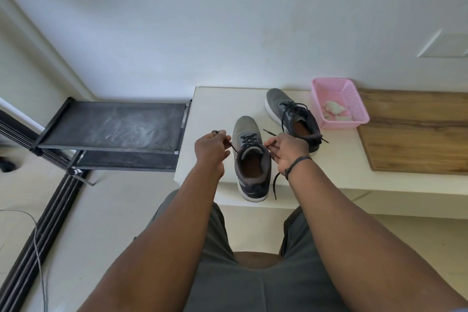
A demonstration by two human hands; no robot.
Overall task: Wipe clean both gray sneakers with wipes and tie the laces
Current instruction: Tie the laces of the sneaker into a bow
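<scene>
A gray sneaker [249,159] stands on the white bench [212,109], toe pointing away from me, heel at the front edge. My left hand [211,148] pinches the left end of its dark lace, pulled out to the left. My right hand [287,151] grips the right lace end [276,183], whose tail hangs down over the bench edge. The second gray sneaker [291,114] rests behind and to the right, its laces loose.
A pink plastic basket [339,102] with crumpled white wipes stands at the back right of the bench. A wooden panel [415,134] covers the bench's right part. A black metal shoe rack [114,129] stands to the left on the floor.
</scene>
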